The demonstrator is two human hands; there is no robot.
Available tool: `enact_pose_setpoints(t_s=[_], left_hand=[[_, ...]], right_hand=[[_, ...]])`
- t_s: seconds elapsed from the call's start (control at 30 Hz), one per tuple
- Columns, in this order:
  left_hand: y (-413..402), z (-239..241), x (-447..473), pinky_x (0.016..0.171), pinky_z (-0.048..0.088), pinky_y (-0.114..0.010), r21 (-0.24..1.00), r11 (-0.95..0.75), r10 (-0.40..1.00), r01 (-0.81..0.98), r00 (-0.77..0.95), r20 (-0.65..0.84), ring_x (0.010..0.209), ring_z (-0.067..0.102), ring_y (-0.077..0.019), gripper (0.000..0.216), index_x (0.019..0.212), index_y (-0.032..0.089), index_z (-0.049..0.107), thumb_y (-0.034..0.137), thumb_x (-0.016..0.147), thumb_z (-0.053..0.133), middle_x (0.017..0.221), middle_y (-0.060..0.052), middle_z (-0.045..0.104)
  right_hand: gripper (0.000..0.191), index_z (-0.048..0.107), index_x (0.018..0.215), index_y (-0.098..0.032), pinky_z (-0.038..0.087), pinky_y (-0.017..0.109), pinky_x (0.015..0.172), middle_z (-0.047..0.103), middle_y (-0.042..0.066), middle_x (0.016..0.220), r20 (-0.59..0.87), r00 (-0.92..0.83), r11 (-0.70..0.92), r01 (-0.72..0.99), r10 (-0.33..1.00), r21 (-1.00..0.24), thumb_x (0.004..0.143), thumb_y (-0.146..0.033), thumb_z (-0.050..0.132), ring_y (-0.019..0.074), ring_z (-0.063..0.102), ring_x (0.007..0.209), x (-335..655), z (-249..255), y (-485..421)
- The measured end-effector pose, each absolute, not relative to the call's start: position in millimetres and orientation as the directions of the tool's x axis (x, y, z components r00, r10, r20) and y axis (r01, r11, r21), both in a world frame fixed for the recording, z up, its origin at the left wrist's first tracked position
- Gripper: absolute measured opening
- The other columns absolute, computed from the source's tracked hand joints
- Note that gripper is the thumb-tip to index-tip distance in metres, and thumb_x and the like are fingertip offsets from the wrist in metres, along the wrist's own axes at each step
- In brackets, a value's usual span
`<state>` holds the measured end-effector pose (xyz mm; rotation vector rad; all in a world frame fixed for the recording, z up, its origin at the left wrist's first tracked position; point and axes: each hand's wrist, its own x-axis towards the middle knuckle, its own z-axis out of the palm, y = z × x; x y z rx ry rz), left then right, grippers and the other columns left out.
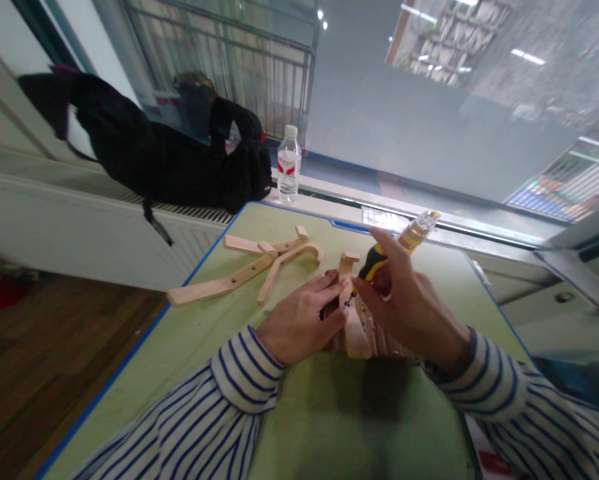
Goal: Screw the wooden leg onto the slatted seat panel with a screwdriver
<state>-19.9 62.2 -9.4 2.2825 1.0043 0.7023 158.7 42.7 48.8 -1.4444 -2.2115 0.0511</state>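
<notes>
My right hand (412, 303) is closed round a screwdriver (373, 262) with a black and yellow grip and a clear end. The screwdriver slants down to the left, its tip at a small dark screw (348, 303) on a pale curved wooden piece (357, 339). My left hand (302, 319) grips this piece from the left, fingers and thumb on either side of the screw. Beneath the piece lies a slatted wooden part (382, 340), partly hidden by my hands. Left of them, several curved wooden pieces with holes (239, 273) rest on the table.
The pale green table (199, 400) has a blue edge. Beyond it, a water bottle (289, 167) stands on the window ledge, with a black bag (179, 163) to its left over a radiator (94, 230). A large window runs along the back.
</notes>
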Motion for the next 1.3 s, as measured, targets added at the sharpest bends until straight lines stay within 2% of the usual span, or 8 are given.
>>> enact_pose_setpoints(t_s=[0.17,0.4,0.6,1.0,1.13,1.3], left_hand=[[62,-11,-21,0.112,0.032,-0.041,0.665,-0.583,0.77,0.466,0.578,0.27,0.133,0.038,-0.0227,0.043,0.131,0.017,0.049,0.031,0.09,0.044,0.143,-0.008,0.042],[63,-12,-20,0.113,0.029,-0.042,0.676,-0.578,0.771,0.457,0.578,0.269,0.136,0.032,-0.0225,0.045,0.134,0.019,0.046,0.029,0.09,0.045,0.143,-0.008,0.042],[62,-10,-20,0.113,0.03,-0.04,0.66,-0.591,0.766,0.463,0.58,0.279,0.133,0.037,-0.0219,0.044,0.133,0.018,0.047,0.031,0.09,0.044,0.143,-0.008,0.042],[62,-10,-18,0.113,0.029,-0.042,0.619,-0.616,0.756,0.488,0.588,0.288,0.133,0.036,-0.0221,0.044,0.131,0.016,0.049,0.036,0.092,0.041,0.142,-0.01,0.043],[63,-14,-20,0.115,0.024,-0.042,0.598,-0.632,0.745,0.493,0.6,0.292,0.135,0.034,-0.0222,0.046,0.133,0.017,0.047,0.037,0.092,0.042,0.143,-0.009,0.041],[62,-15,-22,0.114,0.024,-0.048,0.595,-0.597,0.774,0.539,0.581,0.251,0.134,0.034,-0.0266,0.048,0.134,0.019,0.046,0.042,0.092,0.041,0.145,-0.009,0.039]], right_hand=[[0.059,0.024,0.139,-0.022,0.042,0.025,0.05,0.064,0.003,0.078,0.353,-0.421,0.528,0.793,0.835,-0.304,0.087,-0.032,0.051,0.0148,0.059,0.058,164,53,46],[0.06,0.024,0.137,-0.024,0.043,0.024,0.051,0.061,0.0,0.073,0.317,-0.464,0.56,0.735,0.827,-0.382,0.083,-0.017,0.05,0.0133,0.058,0.057,169,56,50],[0.06,0.027,0.136,-0.024,0.045,0.025,0.055,0.058,-0.002,0.072,0.344,-0.424,0.54,0.738,0.838,-0.405,0.083,-0.019,0.054,0.0132,0.058,0.058,168,54,54],[0.054,0.03,0.136,-0.026,0.046,0.027,0.056,0.062,0.001,0.077,0.377,-0.412,0.532,0.787,0.83,-0.313,0.087,-0.03,0.053,0.0164,0.062,0.065,164,50,47],[0.057,0.028,0.137,-0.026,0.045,0.026,0.054,0.061,0.0,0.074,0.378,-0.404,0.528,0.785,0.833,-0.325,0.085,-0.028,0.054,0.0153,0.06,0.061,164,47,49],[0.063,0.023,0.138,-0.023,0.043,0.024,0.049,0.058,-0.002,0.07,0.354,-0.425,0.542,0.754,0.833,-0.37,0.083,-0.025,0.055,0.013,0.058,0.055,168,49,51]])
